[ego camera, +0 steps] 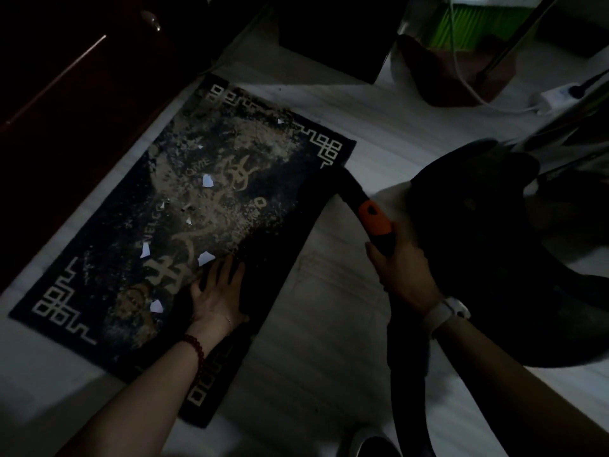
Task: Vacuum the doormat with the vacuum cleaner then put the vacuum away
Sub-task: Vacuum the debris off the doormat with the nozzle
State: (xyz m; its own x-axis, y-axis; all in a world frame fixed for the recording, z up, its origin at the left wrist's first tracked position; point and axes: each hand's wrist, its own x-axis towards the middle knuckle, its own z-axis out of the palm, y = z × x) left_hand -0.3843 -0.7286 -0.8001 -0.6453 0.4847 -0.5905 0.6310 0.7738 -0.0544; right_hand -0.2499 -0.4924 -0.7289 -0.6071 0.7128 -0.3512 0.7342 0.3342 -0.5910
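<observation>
A dark blue doormat (99,291) with cream knot patterns lies on the pale floor, covered in sandy dirt and several white paper scraps (207,180). My left hand (216,290) presses flat on the mat's near right part, fingers spread. My right hand (400,270) grips the black vacuum wand (352,192) just below its orange slider (375,217). The wand's black nozzle (313,189) rests on the mat's right edge. The dark vacuum body (487,225) sits just right of my right hand, and its black hose (408,374) runs down under my wrist.
A dark wooden door (66,110) borders the mat on the left. A black box (329,34) stands beyond the mat. At top right are a green broom (478,21), a brown bin, a white power strip (553,95) and cables. A shoe (372,443) shows at the bottom edge.
</observation>
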